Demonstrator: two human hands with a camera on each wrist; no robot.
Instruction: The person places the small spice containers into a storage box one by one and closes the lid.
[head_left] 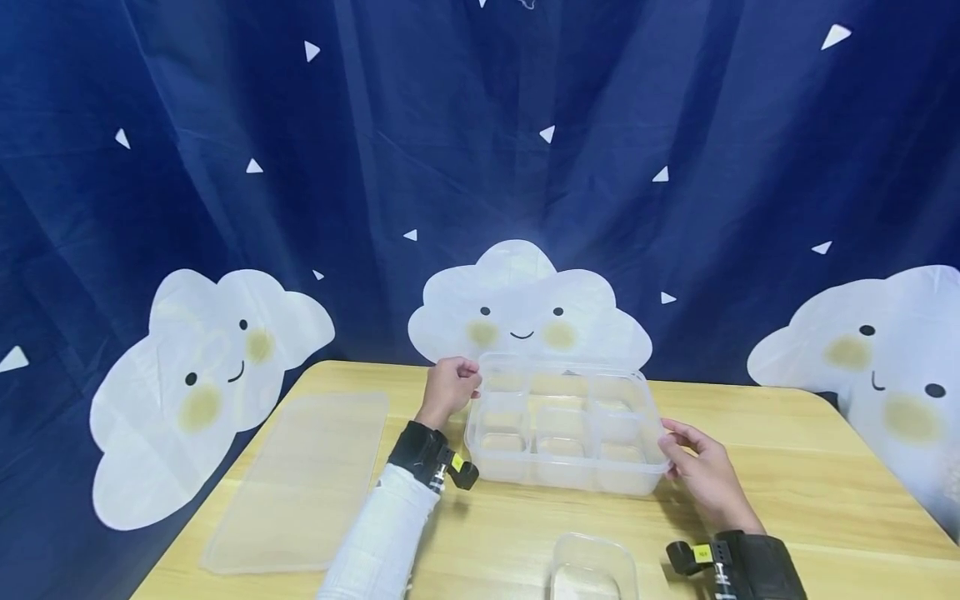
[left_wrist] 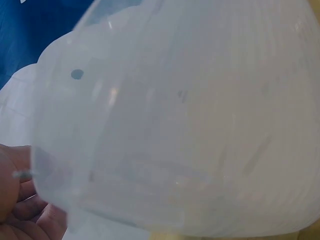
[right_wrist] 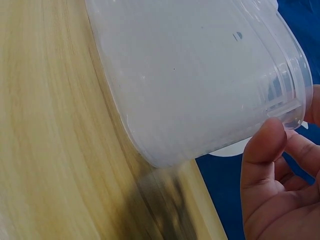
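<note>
A large clear plastic storage box (head_left: 573,473) stands in the middle of the wooden table, with several small clear bins (head_left: 561,425) set in rows inside it. My left hand (head_left: 447,387) pinches the rim near its back left corner, fingers curled. At the right end, my right hand (head_left: 705,475) grips the rim between thumb and fingers. The right wrist view has the box wall (right_wrist: 190,85) filling much of the picture, the thumb (right_wrist: 270,140) pressed at the rim. In the left wrist view, the wall (left_wrist: 165,125) partly covers the left fingers (left_wrist: 30,210).
A flat translucent lid (head_left: 307,483) lies on the table (head_left: 810,492) at the left. One small clear bin (head_left: 596,558) sits by the front edge, cut off by the frame. Behind the table hangs a dark blue curtain (head_left: 450,125) with cloud prints.
</note>
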